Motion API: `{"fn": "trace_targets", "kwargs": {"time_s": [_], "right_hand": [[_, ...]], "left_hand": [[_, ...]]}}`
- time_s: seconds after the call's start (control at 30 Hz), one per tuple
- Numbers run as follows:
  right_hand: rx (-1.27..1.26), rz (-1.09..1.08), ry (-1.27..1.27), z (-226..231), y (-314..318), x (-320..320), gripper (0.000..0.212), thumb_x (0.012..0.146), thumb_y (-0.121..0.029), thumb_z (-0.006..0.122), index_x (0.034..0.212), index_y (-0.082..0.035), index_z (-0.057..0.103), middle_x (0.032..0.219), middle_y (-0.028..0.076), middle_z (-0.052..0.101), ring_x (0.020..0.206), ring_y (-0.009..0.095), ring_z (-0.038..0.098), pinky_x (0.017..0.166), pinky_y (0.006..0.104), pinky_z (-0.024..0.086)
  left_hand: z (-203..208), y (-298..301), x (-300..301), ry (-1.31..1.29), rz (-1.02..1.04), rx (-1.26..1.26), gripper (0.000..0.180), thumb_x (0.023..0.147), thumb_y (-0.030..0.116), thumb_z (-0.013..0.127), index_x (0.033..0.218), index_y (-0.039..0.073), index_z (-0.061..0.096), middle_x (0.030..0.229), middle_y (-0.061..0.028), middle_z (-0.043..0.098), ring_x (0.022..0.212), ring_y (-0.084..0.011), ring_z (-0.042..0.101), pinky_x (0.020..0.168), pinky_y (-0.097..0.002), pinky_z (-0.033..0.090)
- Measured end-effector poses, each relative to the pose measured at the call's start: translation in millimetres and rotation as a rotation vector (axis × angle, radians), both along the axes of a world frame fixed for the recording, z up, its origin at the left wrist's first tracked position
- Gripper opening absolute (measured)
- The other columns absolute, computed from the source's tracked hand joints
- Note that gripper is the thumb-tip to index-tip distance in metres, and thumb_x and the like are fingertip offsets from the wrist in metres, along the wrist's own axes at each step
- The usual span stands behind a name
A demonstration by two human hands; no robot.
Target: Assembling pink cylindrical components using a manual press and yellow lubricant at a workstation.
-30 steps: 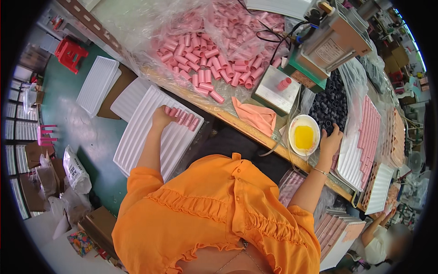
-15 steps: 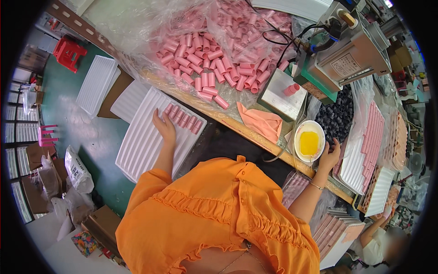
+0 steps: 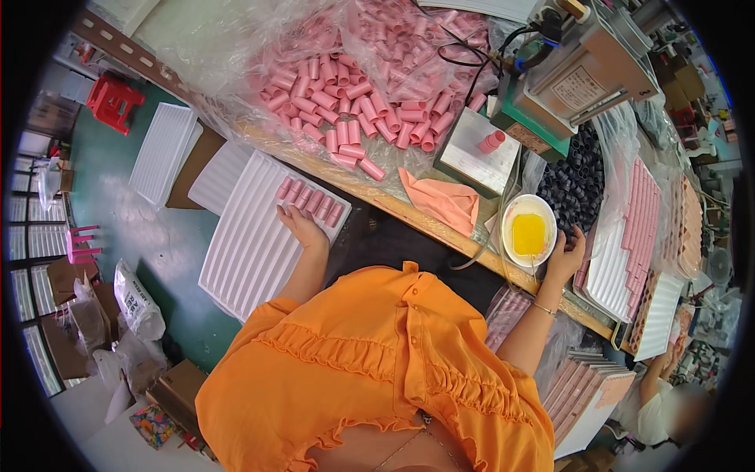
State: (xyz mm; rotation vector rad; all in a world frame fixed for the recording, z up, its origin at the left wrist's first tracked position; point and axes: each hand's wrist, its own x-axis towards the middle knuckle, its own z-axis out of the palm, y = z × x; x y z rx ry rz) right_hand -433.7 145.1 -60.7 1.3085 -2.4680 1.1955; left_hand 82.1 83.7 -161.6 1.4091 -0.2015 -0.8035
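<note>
My left hand [image 3: 305, 229] rests at the white ridged tray [image 3: 244, 236], its fingers stretched out just below a short row of pink tubes [image 3: 311, 200] lying in the grooves. It holds nothing that I can see. On the right, my right hand [image 3: 568, 258] is beside a white bowl [image 3: 507, 228] with yellow contents [image 3: 533, 234]. Its thumb and fingers are curled together around a dark spot; what they hold blends with the heap of small black rings [image 3: 578, 177] behind. One pink tube [image 3: 493, 141] stands on a metal block [image 3: 476, 161] under a press [image 3: 578, 86].
Loose pink tubes [image 3: 346, 102] lie heaped on plastic sheeting at the back. An orange cloth [image 3: 440, 200] lies by the wooden table edge [image 3: 401, 211]. Filled trays [image 3: 633, 244] stand at the right, where another person [image 3: 657, 413] is working. Boxes and a red stool [image 3: 116, 102] are at the left.
My left hand has shifted right and down along the tray, from beside the pink tubes to below them. My right hand stays by the bowl. The whole view has shifted slightly.
</note>
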Motion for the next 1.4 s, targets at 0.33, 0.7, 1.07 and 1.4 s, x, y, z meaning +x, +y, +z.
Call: {"fn": "trace_targets", "kwargs": {"time_s": [0.33, 0.7, 1.07, 1.4], "right_hand": [[-0.125, -0.035, -0.082, 5, 3, 1, 0.031, 0.083, -0.007, 0.069, 0.114, -0.002, 0.067, 0.096, 0.005, 0.056, 0.069, 0.01, 0.051, 0.062, 0.0229, 0.044], [-0.259, 0.039, -0.308, -2, 3, -2, 0.025, 0.085, -0.005, 0.07, 0.108, 0.001, 0.065, 0.098, 0.005, 0.06, 0.073, 0.008, 0.055, 0.064, 0.0215, 0.046], [-0.483, 0.092, -0.539, 2, 10, -1, 0.019, 0.087, -0.008, 0.075, 0.097, 0.004, 0.064, 0.09, 0.003, 0.063, 0.08, 0.007, 0.058, 0.071, 0.0196, 0.048], [-0.318, 0.088, -0.524, 76, 47, 29, 0.014, 0.093, -0.007, 0.066, 0.1, 0.004, 0.066, 0.091, 0.003, 0.063, 0.079, 0.01, 0.061, 0.072, 0.0232, 0.049]], "left_hand": [[-24, -17, 35, 0.08, -0.148, 0.134, 0.059, 0.102, 0.054, 0.03, 0.152, 0.024, 0.028, 0.149, -0.0029, 0.043, 0.138, -0.0237, 0.036, 0.109, -0.0555, 0.018], [25, -20, 34, 0.192, -0.296, 0.228, 0.063, 0.097, 0.062, 0.035, 0.148, 0.024, 0.038, 0.152, -0.0027, 0.04, 0.141, -0.0284, 0.03, 0.11, -0.0635, 0.004], [13, -25, 77, 0.279, -0.139, 0.441, 0.076, 0.094, 0.055, 0.054, 0.149, 0.008, 0.032, 0.151, -0.0154, 0.033, 0.135, -0.0316, 0.034, 0.109, -0.0554, 0.026], [190, -100, -50, -1.616, -1.285, -0.522, 0.024, 0.068, -0.001, 0.072, 0.092, 0.003, 0.068, 0.092, -0.0118, 0.063, 0.092, -0.0316, 0.058, 0.081, -0.0398, 0.047]]}}
